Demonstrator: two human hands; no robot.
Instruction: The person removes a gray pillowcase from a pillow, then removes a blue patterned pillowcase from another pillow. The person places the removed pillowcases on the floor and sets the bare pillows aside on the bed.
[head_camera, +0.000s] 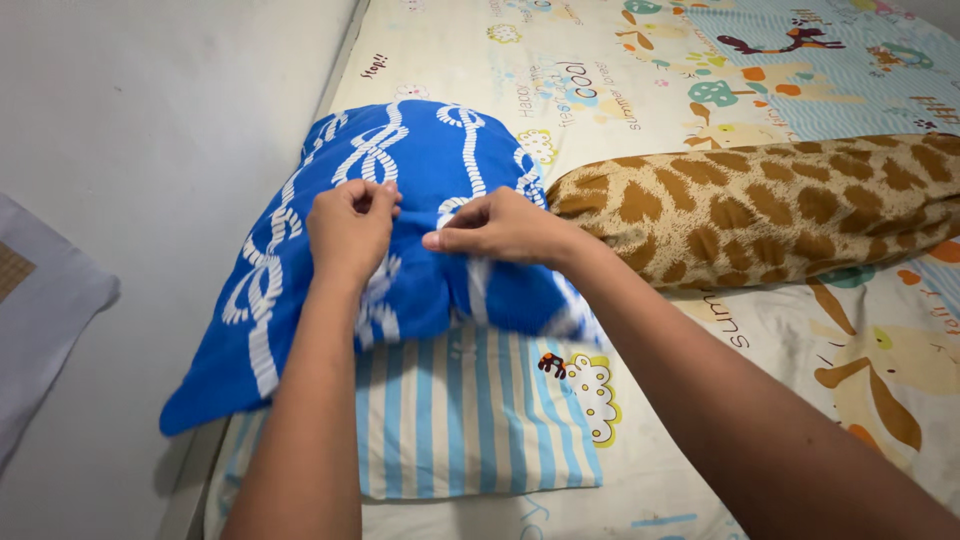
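Observation:
A blue pillowcase (420, 150) with a white rope pattern covers the far part of a pillow on the bed. The near end of the pillow (470, 420) sticks out, striped light blue and cream. My left hand (350, 225) pinches the blue cloth at its bunched middle, fingers closed on it. Just to its right, my right hand (500, 228) grips the same cloth edge between thumb and fingers. Both forearms reach in from the bottom of the view.
A long bolster (760, 205) in a brown giraffe print lies to the right, touching the blue pillowcase. The bed sheet (650, 80) has cartoon animals. A white wall (150, 150) runs along the left, with a pale cushion (40, 310) at the far left.

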